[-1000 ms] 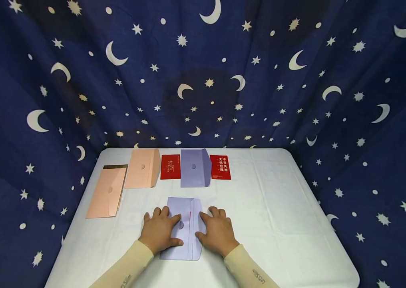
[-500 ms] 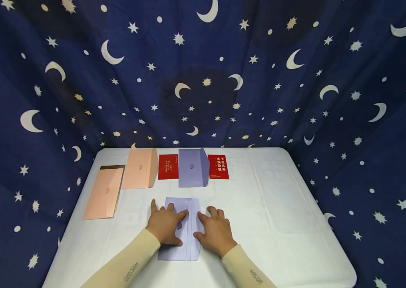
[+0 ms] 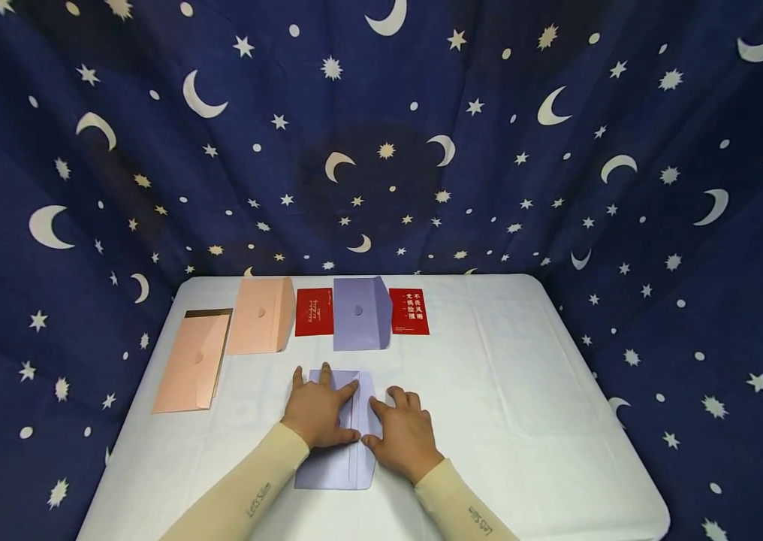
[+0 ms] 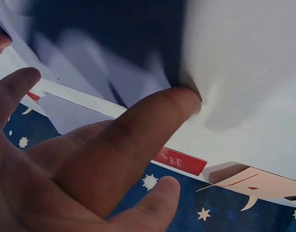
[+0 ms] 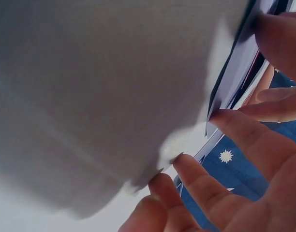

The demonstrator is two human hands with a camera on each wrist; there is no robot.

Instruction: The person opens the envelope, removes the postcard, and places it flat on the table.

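A lilac envelope lies on the white table in front of me, its pointed flap spread out to the right. My left hand rests on the envelope body with fingers spread. Its thumb and index finger reach to the fold beside the flap. At the flap's outer edge, the thumb and index finger of my right hand touch the paper. In the right wrist view, the index fingertip meets the thin edge of the flap, while the other fingers rest on the table.
Along the back lie a peach envelope, a red card, a darker purple envelope and a second red card. At the left is another peach envelope with a dark-edged sheet showing. A starry curtain surrounds the table.
My left hand has slid rightward and slightly away from me across the envelope, its fingers spreading towards the fold. The right hand has stayed at the flap's edge.
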